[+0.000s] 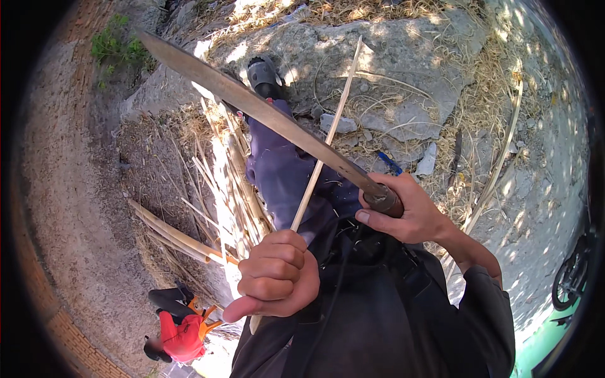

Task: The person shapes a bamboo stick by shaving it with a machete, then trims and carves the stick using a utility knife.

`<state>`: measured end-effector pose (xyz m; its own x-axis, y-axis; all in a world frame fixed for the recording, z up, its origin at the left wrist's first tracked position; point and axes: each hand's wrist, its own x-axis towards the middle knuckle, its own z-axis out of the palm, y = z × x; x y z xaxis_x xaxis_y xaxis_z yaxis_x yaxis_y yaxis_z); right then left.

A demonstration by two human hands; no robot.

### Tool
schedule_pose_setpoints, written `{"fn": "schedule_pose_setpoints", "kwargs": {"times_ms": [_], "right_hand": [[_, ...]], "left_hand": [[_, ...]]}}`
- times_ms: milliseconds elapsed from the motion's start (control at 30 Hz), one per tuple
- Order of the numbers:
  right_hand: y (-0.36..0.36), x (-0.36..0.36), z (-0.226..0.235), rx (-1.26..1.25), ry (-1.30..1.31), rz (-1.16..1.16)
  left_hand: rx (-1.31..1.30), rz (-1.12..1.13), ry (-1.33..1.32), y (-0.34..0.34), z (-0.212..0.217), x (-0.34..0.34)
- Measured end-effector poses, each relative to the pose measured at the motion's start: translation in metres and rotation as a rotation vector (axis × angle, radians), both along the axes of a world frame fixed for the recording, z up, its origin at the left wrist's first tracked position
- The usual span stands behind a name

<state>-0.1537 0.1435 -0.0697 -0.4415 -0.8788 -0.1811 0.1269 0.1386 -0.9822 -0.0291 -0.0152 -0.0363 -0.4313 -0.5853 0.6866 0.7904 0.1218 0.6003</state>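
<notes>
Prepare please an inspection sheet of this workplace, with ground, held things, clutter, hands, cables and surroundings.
Surface: uneven ground with a grey stone slab, in patchy sun and shade.
Held things: a machete and a pale strip; the blade crosses in front of the strip, contact unclear.
Clutter: dry shavings, a pile of pale canes and a small blue object, kind unclear.
Hands: left hand closed around the strip; right hand grips the machete's handle.
Cables: nothing seen on the ground.
Surroundings: a person in red at lower left, a green plant at upper left.
</notes>
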Motion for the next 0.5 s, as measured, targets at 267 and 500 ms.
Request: {"fn": "schedule_pose_setpoints", "kwargs": {"times_ms": [267,500], "right_hand": [[-0.010,0.006,-0.018,0.060,-0.095,0.060],[-0.024,0.009,-0.006,-0.043,-0.209,-0.022]], "left_hand": [[0.082,0.115,-0.136,-0.004,0.006,-0.001],[0.199,0.147,-0.160,-0.001,0.019,-0.007]]}}
